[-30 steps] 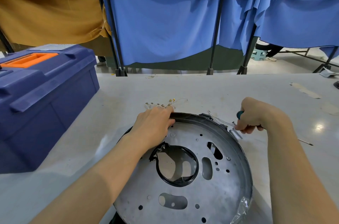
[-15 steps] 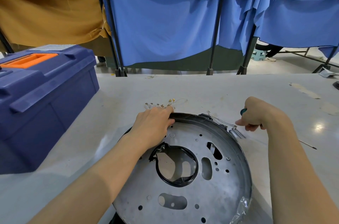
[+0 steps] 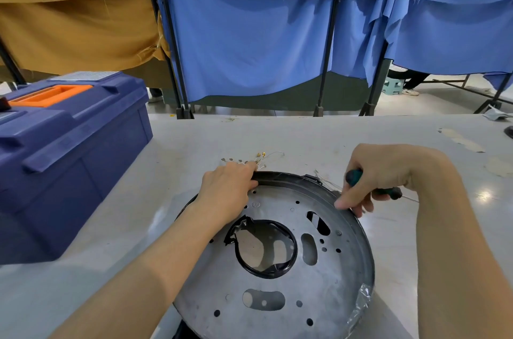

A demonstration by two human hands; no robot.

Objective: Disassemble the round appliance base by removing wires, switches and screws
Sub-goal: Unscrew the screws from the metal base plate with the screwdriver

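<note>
While my left hand (image 3: pixel 227 188) keeps gripping base (image 3: pixel 277 297) far rim, right hand (image 3: pixel 388 172), still clutching screwdriver (image 3: pixel 354 176), has come back onto right rim; next removal likely at that edge.

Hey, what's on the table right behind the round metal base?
Small loose screws and a thin white wire lie there, just past the far rim of the base. The left hand, gripping that rim, covers whatever sits nearer it.

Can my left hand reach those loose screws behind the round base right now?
Probably yes. The left hand grips the far rim of the round base, and the loose screws lie just beyond its fingers, nothing between.
</note>
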